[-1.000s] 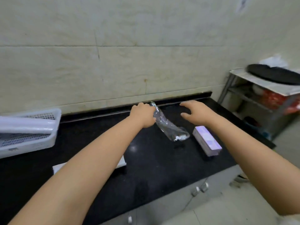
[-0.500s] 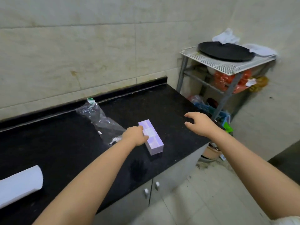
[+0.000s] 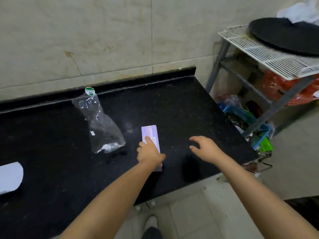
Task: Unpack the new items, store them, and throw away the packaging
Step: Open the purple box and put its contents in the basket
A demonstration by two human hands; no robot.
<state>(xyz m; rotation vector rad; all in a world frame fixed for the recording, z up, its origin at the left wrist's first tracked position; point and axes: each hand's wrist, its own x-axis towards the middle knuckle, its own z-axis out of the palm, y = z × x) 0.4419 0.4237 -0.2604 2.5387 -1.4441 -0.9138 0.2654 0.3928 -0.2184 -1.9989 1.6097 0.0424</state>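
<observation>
I am looking down at the black desk [image 3: 172,100], and the thing that matters is the small lilac box [image 3: 149,133]. It is lying flat near the front edge, with its long axis running from the front edge toward the wall, so one short end is pointing at the wall and the other at me. My left hand [image 3: 150,152] is the nearer one: it is resting on top of the near half of the box, a finger stretched along the lid, the other fingers going down the sides, but I cannot tell if this grip is really closing around it. My right hand [image 3: 205,149] is hovering just beside the box on its right, fingers spread and loosely bent, holding nothing. The empty clear plastic bag [image 3: 100,125] is lying to the left of the box, apart from it, its sticker end toward the wall. I judge the next move is taking the box between both hands along its long sides.
</observation>
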